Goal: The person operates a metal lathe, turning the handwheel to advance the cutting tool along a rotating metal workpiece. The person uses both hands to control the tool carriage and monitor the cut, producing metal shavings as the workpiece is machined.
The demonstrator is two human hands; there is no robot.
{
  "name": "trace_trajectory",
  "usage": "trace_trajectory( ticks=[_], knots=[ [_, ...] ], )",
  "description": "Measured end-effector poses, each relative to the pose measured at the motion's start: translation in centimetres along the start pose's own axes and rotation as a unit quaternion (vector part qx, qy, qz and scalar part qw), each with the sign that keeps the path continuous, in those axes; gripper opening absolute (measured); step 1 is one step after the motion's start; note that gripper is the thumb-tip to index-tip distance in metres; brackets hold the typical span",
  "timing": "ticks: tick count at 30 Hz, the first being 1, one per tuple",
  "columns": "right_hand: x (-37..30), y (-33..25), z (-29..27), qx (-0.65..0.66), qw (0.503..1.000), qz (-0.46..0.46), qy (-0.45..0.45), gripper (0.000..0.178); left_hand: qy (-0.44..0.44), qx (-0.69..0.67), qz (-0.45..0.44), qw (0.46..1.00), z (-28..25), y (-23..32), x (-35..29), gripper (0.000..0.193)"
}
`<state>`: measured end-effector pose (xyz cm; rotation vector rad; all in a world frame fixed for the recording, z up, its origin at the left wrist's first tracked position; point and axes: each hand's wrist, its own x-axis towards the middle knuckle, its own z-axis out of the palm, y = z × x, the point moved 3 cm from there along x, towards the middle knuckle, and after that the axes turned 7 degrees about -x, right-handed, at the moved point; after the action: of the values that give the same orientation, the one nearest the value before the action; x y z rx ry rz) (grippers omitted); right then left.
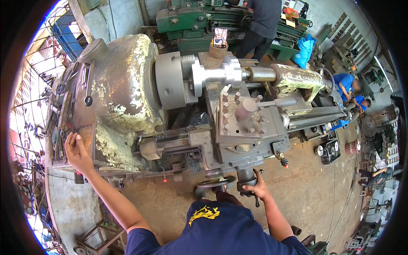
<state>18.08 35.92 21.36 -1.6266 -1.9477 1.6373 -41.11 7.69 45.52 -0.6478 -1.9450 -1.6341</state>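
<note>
A large lathe with flaking cream paint fills the middle. My left hand point(79, 155) rests at the left end of its headstock point(114, 85), fingers loosely stretched and holding nothing visible. At the carriage front my right hand point(258, 187) is closed around the cross-slide hand crank point(246, 182). Between the grey chuck point(170, 80) and the tailstock point(297, 77) sits a shiny flanged metal shaft point(216, 75). The square tool post point(250, 117), ringed with bolts and topped by a clamping lever point(276, 103), stands just in front of the shaft.
A carriage handwheel point(216, 182) is left of my right hand. Tools lie along the headstock's left top point(63, 102). A phone point(220, 37) stands behind the shaft. A person point(264, 21) stands by a green lathe point(187, 23); people in blue point(343, 83) are at the right.
</note>
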Motion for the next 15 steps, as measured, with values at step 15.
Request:
trace_trajectory(
  ticks=[15],
  knots=[
    [0.32,0.35,-0.09,0.088,0.995,-0.015,-0.044,0.116,0.007,0.013,0.010,1.000,-0.15,0.09,-0.12,0.027]
  ],
)
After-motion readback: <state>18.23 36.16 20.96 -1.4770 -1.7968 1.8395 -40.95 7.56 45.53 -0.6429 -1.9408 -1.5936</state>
